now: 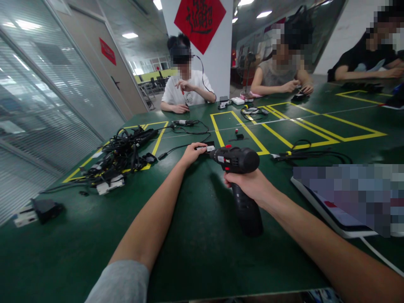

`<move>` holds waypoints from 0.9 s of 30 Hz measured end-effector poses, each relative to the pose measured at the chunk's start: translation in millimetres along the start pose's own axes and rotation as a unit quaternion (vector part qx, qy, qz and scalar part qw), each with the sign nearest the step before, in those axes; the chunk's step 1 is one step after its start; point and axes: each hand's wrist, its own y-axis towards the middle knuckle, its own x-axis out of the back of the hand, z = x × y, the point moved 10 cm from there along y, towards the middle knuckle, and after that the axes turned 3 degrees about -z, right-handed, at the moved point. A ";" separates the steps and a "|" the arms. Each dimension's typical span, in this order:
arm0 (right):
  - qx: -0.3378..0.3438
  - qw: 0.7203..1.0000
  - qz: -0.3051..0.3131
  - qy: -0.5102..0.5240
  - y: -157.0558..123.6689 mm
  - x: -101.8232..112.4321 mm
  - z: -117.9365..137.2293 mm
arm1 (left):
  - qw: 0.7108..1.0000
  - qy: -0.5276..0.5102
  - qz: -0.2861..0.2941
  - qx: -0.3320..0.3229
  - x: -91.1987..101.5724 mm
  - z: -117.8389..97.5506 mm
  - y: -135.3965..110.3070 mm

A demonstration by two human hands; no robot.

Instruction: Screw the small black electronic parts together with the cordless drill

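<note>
My right hand (pixel 249 183) is wrapped round the grip of a black and red cordless drill (pixel 238 160), which points away and to the left. The drill's tip reaches a small black box with a white label (pixel 209 148) lying on the green table (pixel 195 235); whether the bit touches it is hidden. Holding the box from its left side is my left hand (pixel 193 154), with fingers over its top. A black cable (pixel 173 149) runs left from the box to a plug end.
A tangled heap of black cables (pixel 126 151) lies at left, near a small black box (pixel 47 209). At right are a white-edged tablet-like device (pixel 331 210) and a cable coil (pixel 303 155). Yellow tape (pixel 252 139) marks rectangles. Several people sit across the table.
</note>
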 end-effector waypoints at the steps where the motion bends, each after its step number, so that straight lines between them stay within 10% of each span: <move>1: 0.001 1.000 0.002 -0.001 0.1 -0.2 0.1 | 1.000 0.001 -0.001 0.001 0.2 0.2 0.0; 27: -0.001 1.000 0.005 0.006 0.5 -1.2 1.2 | 1.000 -0.019 0.004 0.007 -0.8 4.3 2.1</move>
